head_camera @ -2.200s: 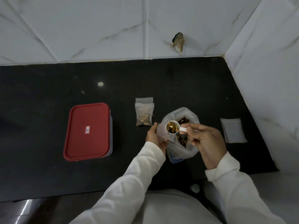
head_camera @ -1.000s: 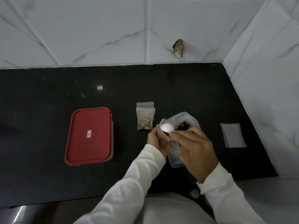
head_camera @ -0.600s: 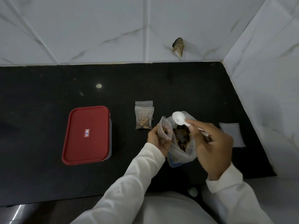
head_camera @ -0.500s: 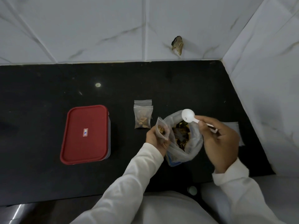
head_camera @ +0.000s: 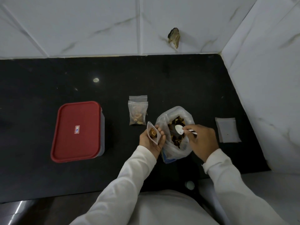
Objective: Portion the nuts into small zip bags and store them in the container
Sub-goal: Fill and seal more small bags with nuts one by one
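Note:
My left hand (head_camera: 151, 141) holds a small zip bag (head_camera: 153, 132) open at the top, with a few nuts inside it. Just right of it stands a big clear plastic bag (head_camera: 174, 148) full of nuts. My right hand (head_camera: 202, 140) pinches the handle of a white scoop (head_camera: 179, 129), whose bowl is down inside the big bag, on the nuts. Two filled small zip bags (head_camera: 138, 111) lie stacked on the black counter behind my left hand. The container with the red lid (head_camera: 76, 129) sits shut at the left.
A stack of flat, unfilled zip bags (head_camera: 227, 129) lies on the counter at the right, near the white tiled side wall (head_camera: 267, 78). A tiled back wall bounds the counter. The counter's front edge runs just ahead of my body.
My right hand tipped the scoop's nuts into the small bag, swung the scoop right over the big bag, and has now lowered it into the nuts. My left hand kept the small bag.

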